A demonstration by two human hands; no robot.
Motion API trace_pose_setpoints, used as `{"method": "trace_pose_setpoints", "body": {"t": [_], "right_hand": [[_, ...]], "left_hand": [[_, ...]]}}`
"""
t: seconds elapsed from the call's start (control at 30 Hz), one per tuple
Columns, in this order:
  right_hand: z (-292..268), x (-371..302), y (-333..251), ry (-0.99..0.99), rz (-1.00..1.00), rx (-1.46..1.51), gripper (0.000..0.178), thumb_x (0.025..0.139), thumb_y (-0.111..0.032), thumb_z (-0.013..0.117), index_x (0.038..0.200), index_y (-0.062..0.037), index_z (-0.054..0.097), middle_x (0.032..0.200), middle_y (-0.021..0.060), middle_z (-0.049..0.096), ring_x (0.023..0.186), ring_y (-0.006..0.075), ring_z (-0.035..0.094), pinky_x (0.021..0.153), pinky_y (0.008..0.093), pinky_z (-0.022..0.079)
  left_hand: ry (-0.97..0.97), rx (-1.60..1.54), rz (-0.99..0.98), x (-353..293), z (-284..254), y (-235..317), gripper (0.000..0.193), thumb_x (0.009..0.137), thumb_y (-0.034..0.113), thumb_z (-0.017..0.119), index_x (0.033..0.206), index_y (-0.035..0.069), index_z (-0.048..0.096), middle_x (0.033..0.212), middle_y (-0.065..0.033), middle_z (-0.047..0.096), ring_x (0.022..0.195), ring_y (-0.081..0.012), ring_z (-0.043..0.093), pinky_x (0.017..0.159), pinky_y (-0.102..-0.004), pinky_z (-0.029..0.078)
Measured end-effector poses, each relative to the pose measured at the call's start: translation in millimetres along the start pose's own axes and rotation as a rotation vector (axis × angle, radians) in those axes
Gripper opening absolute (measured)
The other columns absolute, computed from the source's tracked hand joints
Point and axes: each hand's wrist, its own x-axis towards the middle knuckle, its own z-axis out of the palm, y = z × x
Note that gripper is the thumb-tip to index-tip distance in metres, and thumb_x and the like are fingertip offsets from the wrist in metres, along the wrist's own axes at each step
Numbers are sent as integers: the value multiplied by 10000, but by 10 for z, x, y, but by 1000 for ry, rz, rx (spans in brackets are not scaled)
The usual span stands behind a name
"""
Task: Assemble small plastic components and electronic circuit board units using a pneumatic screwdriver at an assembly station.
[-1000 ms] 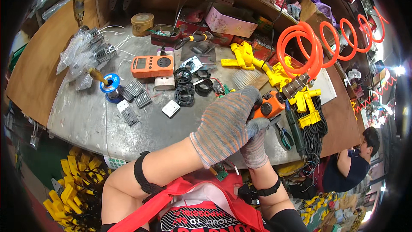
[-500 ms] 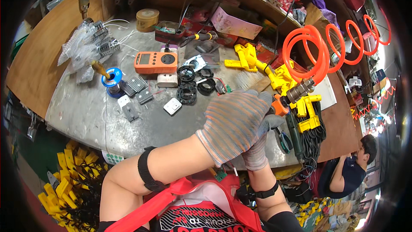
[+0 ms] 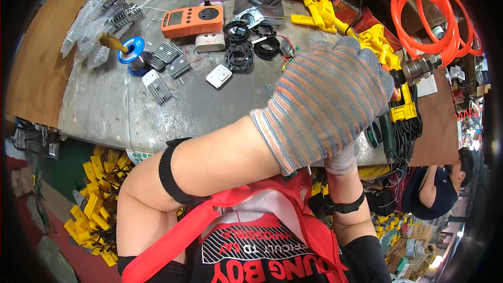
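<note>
My left hand [image 3: 327, 97], in a grey and orange striped knit glove, reaches across to the right with its fingers curled over. Beyond its knuckles shows a bit of an orange air tool [image 3: 396, 93], joined by a metal coupling [image 3: 422, 68] to an orange coiled hose [image 3: 401, 18]. The left hand is closed on this tool, most of which it hides. Below it, only the gloved wrist part of my right hand [image 3: 341, 161] can be seen. The right hand's fingers are hidden behind the left.
An orange multimeter [image 3: 192, 21], black rings [image 3: 239, 56], finned metal heat sinks [image 3: 166, 55], a white square part [image 3: 219, 76] and a solder spool [image 3: 137, 57] lie on the metal bench [image 3: 204, 115]. Yellow brackets [image 3: 322, 13] and black cables [image 3: 407, 131] are by my hands. A person [image 3: 435, 188] sits at right.
Both hands have moved right and up, bringing the air tool and its coupling along. My left hand looks larger and hides more of the tool. The view has shifted, so the bench sits higher.
</note>
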Motion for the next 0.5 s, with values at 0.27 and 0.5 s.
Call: {"method": "trace_pose_setpoints", "body": {"t": [0.27, 0.5], "right_hand": [[128, 148, -569, 114, 76, 227, 431, 808, -189, 648, 1169, -12, 491, 1086, 62, 536, 969, 126, 529, 802, 286, 474], [89, 231, -602, 78, 134, 162, 479, 746, -235, 623, 1136, 14, 497, 996, 59, 511, 827, 121, 498, 769, 254, 440]], "left_hand": [[-555, -632, -468, -532, -525, -668, 474, 817, 291, 741, 1191, 37, 600, 995, -86, 624, 861, -158, 615, 766, -301, 493], [-915, -465, -401, -718, -629, -1105, 336, 813, 261, 700, 1074, 52, 668, 914, -116, 662, 833, -227, 647, 743, -335, 507]]}}
